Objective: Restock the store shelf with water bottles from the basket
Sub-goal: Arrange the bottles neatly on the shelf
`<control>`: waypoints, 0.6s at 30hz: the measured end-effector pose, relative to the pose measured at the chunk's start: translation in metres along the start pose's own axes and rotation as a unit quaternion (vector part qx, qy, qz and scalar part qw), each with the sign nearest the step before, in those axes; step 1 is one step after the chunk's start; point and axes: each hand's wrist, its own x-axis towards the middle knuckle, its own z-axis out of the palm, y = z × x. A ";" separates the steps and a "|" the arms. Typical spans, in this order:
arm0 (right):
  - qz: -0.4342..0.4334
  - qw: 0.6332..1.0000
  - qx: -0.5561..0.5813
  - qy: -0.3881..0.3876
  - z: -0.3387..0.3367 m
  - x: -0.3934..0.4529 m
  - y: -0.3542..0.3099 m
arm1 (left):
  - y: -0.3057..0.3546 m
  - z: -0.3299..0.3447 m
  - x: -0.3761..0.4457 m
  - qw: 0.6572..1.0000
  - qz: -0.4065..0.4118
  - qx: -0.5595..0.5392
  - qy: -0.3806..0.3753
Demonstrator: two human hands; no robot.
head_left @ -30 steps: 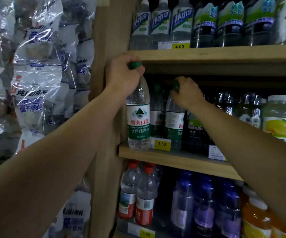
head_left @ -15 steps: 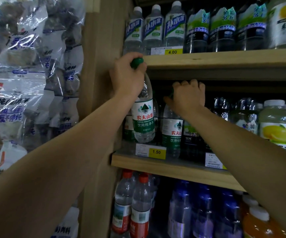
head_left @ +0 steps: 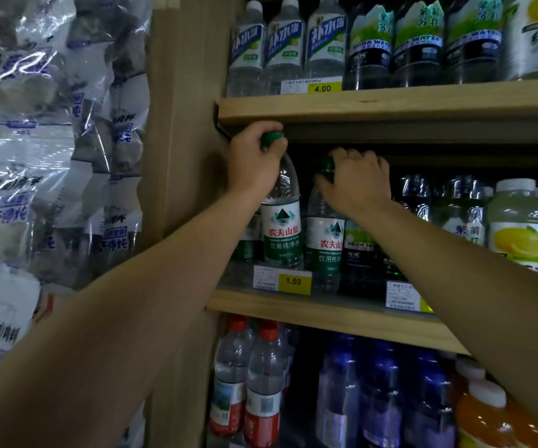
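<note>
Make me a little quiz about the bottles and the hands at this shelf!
1. True or false: the left hand grips a bottle with a red cap.
2. What number is on the yellow price tag below the two green-capped bottles?
A) 4.00 B) 1.50 C) 2.50
3. Fill in: the right hand holds the top of the second bottle, which stands on the ____ shelf.

Key
1. False: its cap is green.
2. B
3. middle
</note>
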 end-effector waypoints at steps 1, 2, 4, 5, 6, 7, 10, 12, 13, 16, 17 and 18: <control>0.000 1.000 0.003 -0.001 0.000 0.000 0.000 | -0.002 0.001 -0.001 1.000 -0.017 -0.009 -0.013; 0.001 1.000 0.007 -0.003 0.000 0.000 0.000 | -0.004 0.002 0.000 0.999 -0.037 -0.020 -0.024; 0.002 1.000 0.015 -0.005 0.000 0.001 0.000 | -0.008 0.005 0.001 0.995 -0.080 -0.038 -0.042; 0.001 1.000 0.019 -0.005 0.001 0.001 -0.001 | -0.011 0.007 0.002 0.992 -0.102 -0.044 -0.052; 0.001 1.000 0.023 -0.006 0.002 0.001 -0.001 | -0.013 0.009 0.002 0.990 -0.120 -0.052 -0.059; 0.001 1.000 0.030 -0.008 0.003 0.001 0.000 | -0.015 0.011 0.001 0.987 -0.135 -0.059 -0.063; -0.003 0.999 0.049 -0.010 0.007 0.003 0.003 | -0.020 0.017 0.002 0.984 -0.150 -0.034 -0.088; -0.009 0.999 0.052 -0.007 0.009 0.003 0.006 | -0.022 0.019 -0.001 0.982 -0.135 0.047 -0.125; -0.011 0.999 0.051 -0.005 0.009 0.003 0.007 | -0.022 0.020 -0.003 0.978 -0.128 0.087 -0.139; -0.017 0.998 0.053 0.006 0.013 0.002 0.009 | -0.026 0.017 -0.014 0.972 -0.117 0.139 -0.148; -0.017 0.998 0.058 0.008 0.014 0.001 0.009 | -0.027 0.016 -0.017 0.972 -0.111 0.143 -0.146; -0.017 0.998 0.065 0.009 0.015 0.001 0.009 | -0.030 0.014 -0.019 0.974 -0.103 0.144 -0.140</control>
